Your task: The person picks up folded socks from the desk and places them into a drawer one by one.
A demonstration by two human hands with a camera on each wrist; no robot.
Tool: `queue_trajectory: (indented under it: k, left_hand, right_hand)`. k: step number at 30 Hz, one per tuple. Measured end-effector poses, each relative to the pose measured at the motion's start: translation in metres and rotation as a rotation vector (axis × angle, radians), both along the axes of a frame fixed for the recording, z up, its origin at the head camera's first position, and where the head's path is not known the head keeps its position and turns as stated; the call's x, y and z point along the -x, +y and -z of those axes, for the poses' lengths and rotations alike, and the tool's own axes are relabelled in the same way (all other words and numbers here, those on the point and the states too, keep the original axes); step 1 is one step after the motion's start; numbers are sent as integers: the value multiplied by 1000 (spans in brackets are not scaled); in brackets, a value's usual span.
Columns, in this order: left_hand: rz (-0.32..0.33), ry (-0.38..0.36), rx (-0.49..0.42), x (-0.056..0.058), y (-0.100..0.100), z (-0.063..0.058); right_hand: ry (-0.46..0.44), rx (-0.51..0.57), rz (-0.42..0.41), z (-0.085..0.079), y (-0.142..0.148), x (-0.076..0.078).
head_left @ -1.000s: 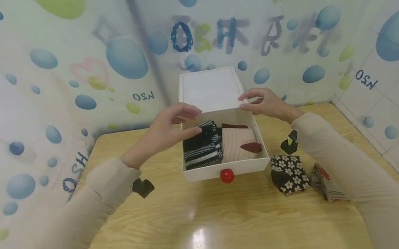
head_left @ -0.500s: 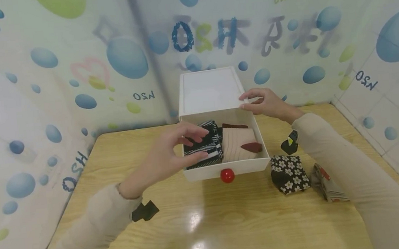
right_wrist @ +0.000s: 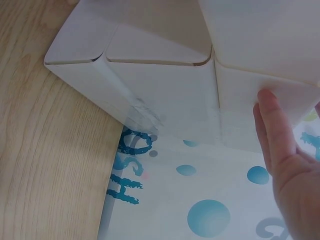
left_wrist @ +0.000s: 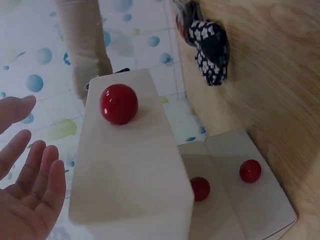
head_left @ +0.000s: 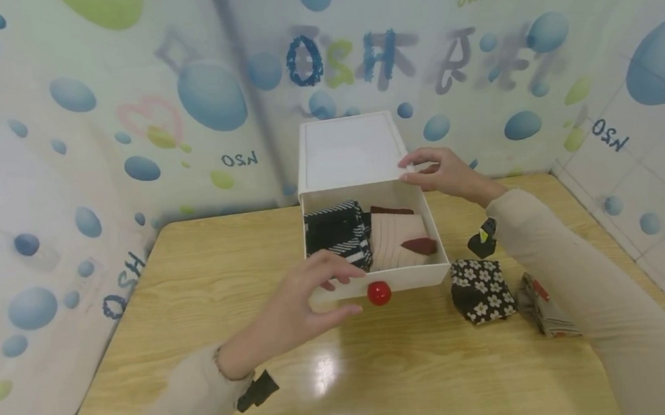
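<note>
A white drawer cabinet (head_left: pixel 351 153) stands on the table with its top drawer (head_left: pixel 421 275) pulled out. Inside lie a folded black-and-white patterned cloth item (head_left: pixel 334 227) and beige socks (head_left: pixel 394 232) with dark red patches. My left hand (head_left: pixel 294 310) is at the drawer's front left corner, thumb and fingers spread, left of its red knob (head_left: pixel 379 293). In the left wrist view its fingers hold nothing and stand apart from the drawer front. My right hand (head_left: pixel 448 171) touches the cabinet's upper right side; nearly straight fingertips (right_wrist: pixel 267 97) press on that white wall.
Right of the cabinet lie folded black flowered socks (head_left: pixel 483 290) and a grey-brown folded cloth item (head_left: pixel 546 307), partly behind the right sleeve. Two lower drawers, each with a red knob (left_wrist: pixel 250 171), are closed. A patterned wall (head_left: pixel 211 172) rises behind the wooden table (head_left: pixel 224 263).
My left hand has come down and forward toward me, from the cabinet's top edge, over the black-and-white cloth, to the drawer front. The right hand and the drawer have stayed in place.
</note>
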State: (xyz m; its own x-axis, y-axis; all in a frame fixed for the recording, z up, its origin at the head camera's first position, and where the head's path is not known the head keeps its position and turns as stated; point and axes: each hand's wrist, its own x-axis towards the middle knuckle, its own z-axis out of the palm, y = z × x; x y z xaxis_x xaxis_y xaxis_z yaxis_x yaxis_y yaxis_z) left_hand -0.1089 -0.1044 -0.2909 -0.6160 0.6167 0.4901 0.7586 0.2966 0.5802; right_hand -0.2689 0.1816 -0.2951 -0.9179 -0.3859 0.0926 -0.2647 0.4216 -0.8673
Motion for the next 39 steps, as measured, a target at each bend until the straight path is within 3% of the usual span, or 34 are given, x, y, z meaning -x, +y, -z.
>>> queue_trajectory:
  k: [4, 9, 17, 23, 39]
  left_hand:
    - [-56, 3, -8, -6, 3, 12]
    - [-44, -4, -34, -11, 5, 25]
    - [-53, -159, -26, -15, 7, 36]
    - [-76, -224, -30, -14, 10, 41]
    - [-105, -175, -14, -9, 19, 53]
  right_hand:
    - [1, 6, 0, -1, 0, -1]
    - [-5, 11, 0, 0, 0, -1]
    - [-2, 23, 4, -1, 1, -1]
    - [3, 8, 13, 0, 0, -1]
    - [-4, 7, 11, 1, 0, -1]
